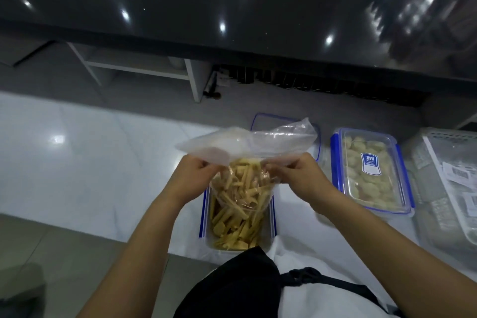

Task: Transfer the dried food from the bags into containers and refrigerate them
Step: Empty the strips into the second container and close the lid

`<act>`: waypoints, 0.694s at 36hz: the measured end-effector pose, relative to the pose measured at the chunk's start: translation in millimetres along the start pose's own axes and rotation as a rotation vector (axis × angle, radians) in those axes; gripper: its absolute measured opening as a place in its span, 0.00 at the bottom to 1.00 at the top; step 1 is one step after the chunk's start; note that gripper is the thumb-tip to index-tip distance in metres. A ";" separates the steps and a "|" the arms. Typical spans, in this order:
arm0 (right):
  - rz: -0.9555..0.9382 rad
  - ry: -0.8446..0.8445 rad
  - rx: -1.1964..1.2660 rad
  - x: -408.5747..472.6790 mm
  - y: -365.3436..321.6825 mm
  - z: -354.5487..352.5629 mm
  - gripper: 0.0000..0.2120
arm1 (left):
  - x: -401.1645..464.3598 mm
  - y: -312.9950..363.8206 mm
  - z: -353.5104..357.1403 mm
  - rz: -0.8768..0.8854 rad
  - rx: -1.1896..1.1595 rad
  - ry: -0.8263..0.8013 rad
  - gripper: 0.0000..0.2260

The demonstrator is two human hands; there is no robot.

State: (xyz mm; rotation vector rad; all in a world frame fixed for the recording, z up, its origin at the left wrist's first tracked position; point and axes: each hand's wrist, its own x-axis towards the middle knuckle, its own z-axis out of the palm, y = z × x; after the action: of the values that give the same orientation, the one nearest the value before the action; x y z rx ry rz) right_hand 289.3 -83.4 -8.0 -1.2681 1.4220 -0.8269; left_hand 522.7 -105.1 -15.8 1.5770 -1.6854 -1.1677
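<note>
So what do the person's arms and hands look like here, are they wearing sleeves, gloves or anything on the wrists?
Both forearms are bare up to the frame edge: no sleeves in view. The left hand and right hand have no gloves, and no rings, watch or bracelet are visible. Below them the person wears a white garment with a black apron and black strap.

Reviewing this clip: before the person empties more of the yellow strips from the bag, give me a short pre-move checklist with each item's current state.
1. Both hands hold the clear plastic bag: left hand and right hand pinch its sides. Ok.
2. Bag sits over the open container: ok.
3. Container has room left: dried yellow strips already fill much of it; cannot tell.
4. Loose blue-rimmed lid within reach behind the bag: ok.
5. Neighbouring lidded container closed, safe from spills: ok.
</note>
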 end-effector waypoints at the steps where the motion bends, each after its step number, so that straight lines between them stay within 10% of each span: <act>1: -0.009 0.016 0.044 -0.6 -0.7 0.4 0.08 | -0.6 -2.2 -1.2 -0.014 -0.024 0.026 0.07; 13: 0.101 0.186 0.206 13.8 -8.3 -3.0 0.06 | -0.4 23.2 -3.6 -0.165 -0.232 0.114 0.05; 25: 0.183 0.018 0.214 14.1 -9.6 -10.5 0.09 | 8.9 18.8 -7.7 -0.122 -0.294 0.098 0.09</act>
State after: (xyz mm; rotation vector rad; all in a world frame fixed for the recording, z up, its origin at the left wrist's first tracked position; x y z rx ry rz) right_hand 282.8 -100.4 0.3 -0.9565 1.3998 -0.8422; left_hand 518.5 -116.6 2.7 1.5399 -1.3023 -1.3092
